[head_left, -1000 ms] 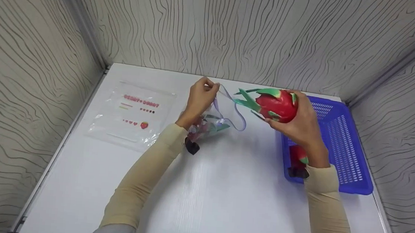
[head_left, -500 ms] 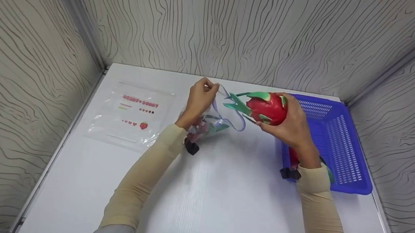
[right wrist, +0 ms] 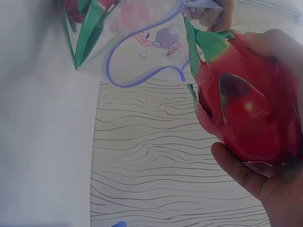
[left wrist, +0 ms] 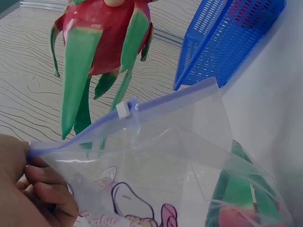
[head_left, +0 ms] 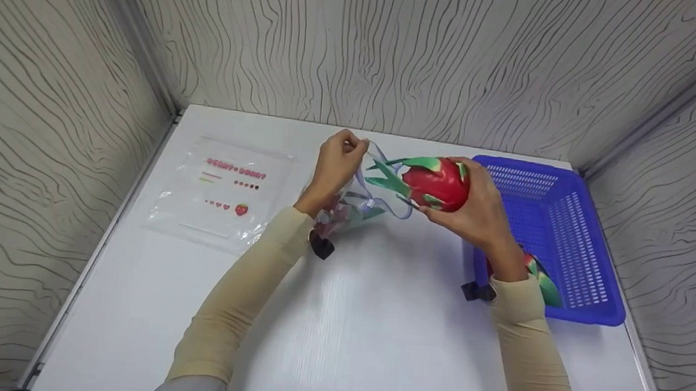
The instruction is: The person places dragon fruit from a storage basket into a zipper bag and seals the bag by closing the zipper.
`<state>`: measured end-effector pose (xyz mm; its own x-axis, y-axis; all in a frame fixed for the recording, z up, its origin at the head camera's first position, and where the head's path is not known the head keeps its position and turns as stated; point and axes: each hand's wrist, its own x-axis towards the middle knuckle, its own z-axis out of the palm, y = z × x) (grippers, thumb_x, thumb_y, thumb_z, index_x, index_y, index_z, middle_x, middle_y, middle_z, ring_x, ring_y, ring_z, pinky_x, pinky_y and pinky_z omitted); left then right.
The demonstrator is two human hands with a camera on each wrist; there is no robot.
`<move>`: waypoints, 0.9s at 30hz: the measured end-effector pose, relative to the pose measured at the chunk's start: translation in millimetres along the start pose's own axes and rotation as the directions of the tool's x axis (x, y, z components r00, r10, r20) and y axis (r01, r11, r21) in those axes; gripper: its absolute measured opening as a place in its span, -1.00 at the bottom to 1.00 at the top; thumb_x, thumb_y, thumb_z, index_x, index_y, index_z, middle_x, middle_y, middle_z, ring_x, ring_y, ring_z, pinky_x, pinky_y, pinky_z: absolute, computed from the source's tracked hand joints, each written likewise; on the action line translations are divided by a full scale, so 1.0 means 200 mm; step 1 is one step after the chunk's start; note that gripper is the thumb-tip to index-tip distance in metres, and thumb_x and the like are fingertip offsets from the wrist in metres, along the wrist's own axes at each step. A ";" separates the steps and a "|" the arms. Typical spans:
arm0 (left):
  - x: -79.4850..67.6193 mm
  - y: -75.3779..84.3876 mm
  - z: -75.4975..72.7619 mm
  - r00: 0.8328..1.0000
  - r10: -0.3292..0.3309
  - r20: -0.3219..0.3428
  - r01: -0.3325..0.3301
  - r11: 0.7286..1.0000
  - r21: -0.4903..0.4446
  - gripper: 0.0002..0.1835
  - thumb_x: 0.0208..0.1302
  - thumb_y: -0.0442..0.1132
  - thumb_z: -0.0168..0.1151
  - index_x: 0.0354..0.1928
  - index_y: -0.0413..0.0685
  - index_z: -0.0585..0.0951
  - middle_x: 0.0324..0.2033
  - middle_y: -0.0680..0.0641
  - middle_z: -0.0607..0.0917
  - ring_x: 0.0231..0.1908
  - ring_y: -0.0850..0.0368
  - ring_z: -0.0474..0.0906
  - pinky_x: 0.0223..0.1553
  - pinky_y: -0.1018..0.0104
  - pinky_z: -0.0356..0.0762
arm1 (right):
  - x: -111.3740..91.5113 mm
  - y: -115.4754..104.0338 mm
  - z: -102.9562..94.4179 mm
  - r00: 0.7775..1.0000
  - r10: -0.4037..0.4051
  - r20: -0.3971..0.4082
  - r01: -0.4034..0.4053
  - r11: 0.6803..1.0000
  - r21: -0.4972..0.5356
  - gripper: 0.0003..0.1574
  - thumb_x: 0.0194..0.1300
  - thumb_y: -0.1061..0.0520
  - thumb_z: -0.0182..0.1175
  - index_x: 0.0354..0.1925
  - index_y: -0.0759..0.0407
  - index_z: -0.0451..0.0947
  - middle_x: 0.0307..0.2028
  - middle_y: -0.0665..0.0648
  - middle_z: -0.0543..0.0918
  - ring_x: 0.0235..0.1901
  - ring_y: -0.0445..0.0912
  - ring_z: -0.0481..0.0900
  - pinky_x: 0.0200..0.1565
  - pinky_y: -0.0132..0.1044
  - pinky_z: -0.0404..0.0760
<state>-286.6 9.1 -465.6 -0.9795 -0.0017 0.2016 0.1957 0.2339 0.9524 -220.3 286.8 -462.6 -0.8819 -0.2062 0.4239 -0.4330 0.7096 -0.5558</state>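
My left hand point(head_left: 339, 164) pinches the rim of a clear zip bag point(left wrist: 156, 175) with a purple edge and a white slider. The bag's mouth gapes, and a red fruit with green leaves point(left wrist: 236, 194) lies inside it. My right hand point(head_left: 480, 209) grips a dragon fruit point(head_left: 442, 184) round its red body, held above the table. Its green leaf tips point left and overlap the bag's mouth in the head view. In the right wrist view, the thumb and fingers wrap the dragon fruit point(right wrist: 255, 104) from the right.
A blue perforated basket point(head_left: 599, 240) stands at the right of the white table, with another dragon fruit point(head_left: 545, 289) inside, partly hidden by my right wrist. A flat clear bag with strawberry print point(head_left: 224, 192) lies at the left. Wood-patterned panels point(head_left: 359, 47) enclose the table.
My right hand has moved left with the dragon fruit, bringing its leaf tips from beside the bag to its mouth. The left hand and bag have stayed put.
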 end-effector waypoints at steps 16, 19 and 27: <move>-0.01 0.00 0.00 1.000 0.012 -0.006 -0.012 1.000 0.012 -0.78 0.55 -0.17 0.23 -0.29 -0.14 0.62 -0.50 0.07 0.57 -0.48 0.26 0.43 -0.46 0.43 0.36 | 0.02 -0.01 0.08 1.000 0.008 0.028 -0.008 1.000 0.022 0.23 0.01 -0.08 0.70 0.48 0.14 0.26 0.33 0.27 0.52 0.33 0.18 0.52 0.23 0.27 0.69; -0.01 0.01 0.01 1.000 0.016 -0.003 -0.016 1.000 0.015 -0.78 0.55 -0.17 0.25 -0.29 -0.14 0.62 -0.49 0.07 0.57 -0.48 0.26 0.42 -0.45 0.43 0.36 | 0.03 -0.01 0.10 0.999 0.004 0.033 -0.004 1.000 0.023 0.22 0.02 -0.09 0.69 0.48 0.14 0.27 0.33 0.26 0.53 0.32 0.17 0.52 0.24 0.25 0.68; -0.02 0.01 0.01 1.000 0.019 0.003 -0.019 1.000 0.011 -0.76 0.55 -0.15 0.25 -0.30 -0.12 0.62 -0.49 0.08 0.57 -0.47 0.26 0.41 -0.44 0.42 0.36 | 0.04 -0.02 0.15 0.999 0.035 0.039 -0.036 0.999 0.025 0.22 0.03 -0.09 0.68 0.49 0.15 0.26 0.34 0.27 0.53 0.34 0.18 0.53 0.24 0.23 0.69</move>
<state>-282.0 12.3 -464.4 -0.9757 0.0058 0.2190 0.2137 0.2445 0.9458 -230.9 263.0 -478.4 -0.9031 -0.2073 0.3760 -0.4056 0.6995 -0.5884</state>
